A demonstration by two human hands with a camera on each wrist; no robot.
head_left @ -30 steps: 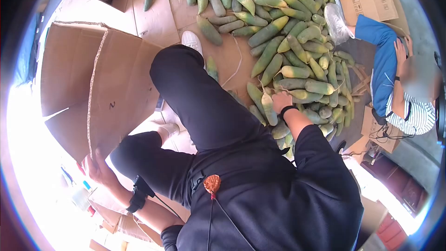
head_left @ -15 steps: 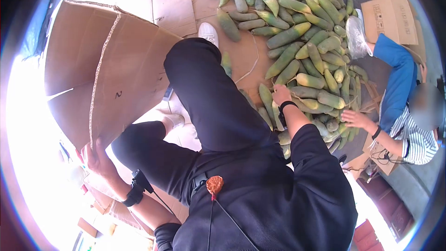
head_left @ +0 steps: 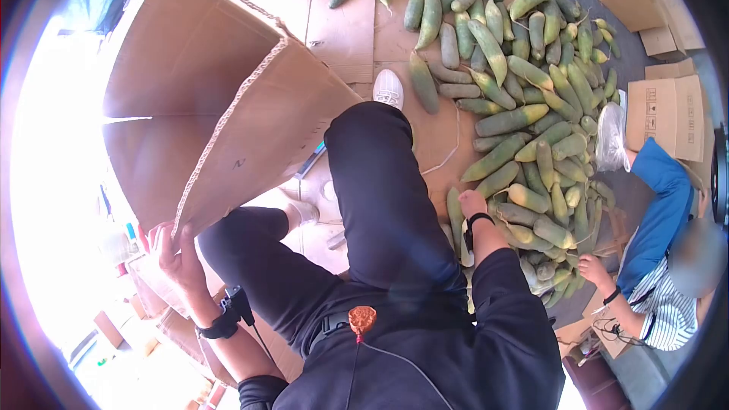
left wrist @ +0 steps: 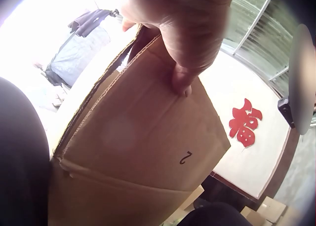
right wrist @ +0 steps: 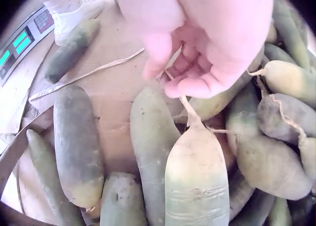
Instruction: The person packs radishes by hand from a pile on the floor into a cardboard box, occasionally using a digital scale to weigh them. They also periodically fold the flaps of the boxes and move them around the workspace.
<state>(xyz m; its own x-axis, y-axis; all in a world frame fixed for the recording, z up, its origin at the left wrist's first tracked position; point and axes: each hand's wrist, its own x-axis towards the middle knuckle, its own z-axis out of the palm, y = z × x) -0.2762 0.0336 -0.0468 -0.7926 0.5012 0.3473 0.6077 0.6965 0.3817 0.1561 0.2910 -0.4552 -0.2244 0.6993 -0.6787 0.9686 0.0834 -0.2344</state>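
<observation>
My left hand (head_left: pixel 178 258) holds the edge of a large open cardboard box (head_left: pixel 258 144) marked with a 2. In the left wrist view its thumb (left wrist: pixel 182 80) lies on the outer wall, while most of the fingers are hidden behind the edge. My right hand (right wrist: pixel 207 48), at the near left side of a radish pile (head_left: pixel 531 152), pinches the thin root tail of a green radish (right wrist: pixel 197 181) with a pale tip. That radish hangs tail up below the fingers, close over other radishes (right wrist: pixel 153 147).
A scale (right wrist: pixel 22 41) with green displays stands near a white shoe (right wrist: pixel 76 18). Another person (head_left: pixel 607 277) sits right of the pile, one hand at its edge. Cartons (head_left: pixel 664 118) stand behind that person. A string (head_left: pixel 448 156) lies on the cardboard floor (head_left: pixel 349 30).
The head view has shifted, so the box and pile appear farther right and lower. Both my hands keep their holds. The other person's hand has left the knee and reached toward the pile.
</observation>
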